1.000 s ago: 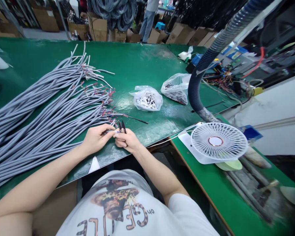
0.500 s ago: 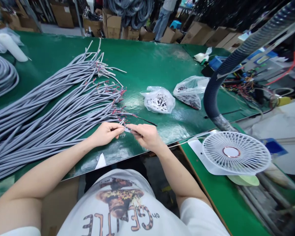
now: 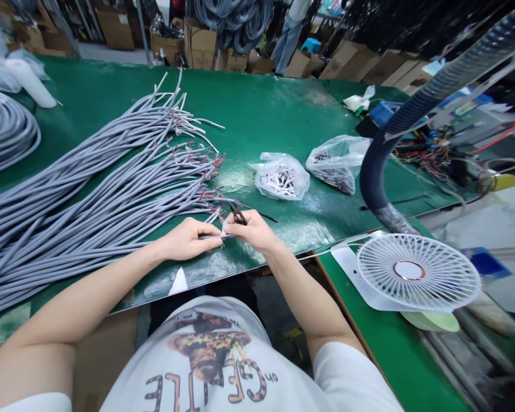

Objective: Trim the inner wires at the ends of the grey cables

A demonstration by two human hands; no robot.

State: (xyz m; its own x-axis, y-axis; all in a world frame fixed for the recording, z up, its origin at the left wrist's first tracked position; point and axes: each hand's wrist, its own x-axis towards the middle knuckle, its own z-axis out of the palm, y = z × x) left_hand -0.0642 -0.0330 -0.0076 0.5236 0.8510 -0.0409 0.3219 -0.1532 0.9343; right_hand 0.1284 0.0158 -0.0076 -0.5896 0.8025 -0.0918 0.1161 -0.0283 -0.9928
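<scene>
My left hand [image 3: 187,239] pinches the end of one grey cable [image 3: 217,235] near the front edge of the green table [image 3: 261,114]. My right hand [image 3: 254,230] is closed round small black snips [image 3: 237,214], whose blades point up just beyond the cable end. Both hands meet over the table's near edge. A big bundle of grey cables [image 3: 90,183] with stripped red and blue wire ends fans out to the left of my hands.
Two clear plastic bags of small parts [image 3: 282,177] [image 3: 337,162] lie beyond my right hand. A white desk fan [image 3: 416,272] and a dark ribbed hose [image 3: 380,160] stand at the right. A coil of grey cable [image 3: 4,134] lies far left. Cardboard boxes and a standing person are behind.
The snips dropped out of sight half a second ago and now show again above my right hand. My left hand has slid slightly right along the cable end.
</scene>
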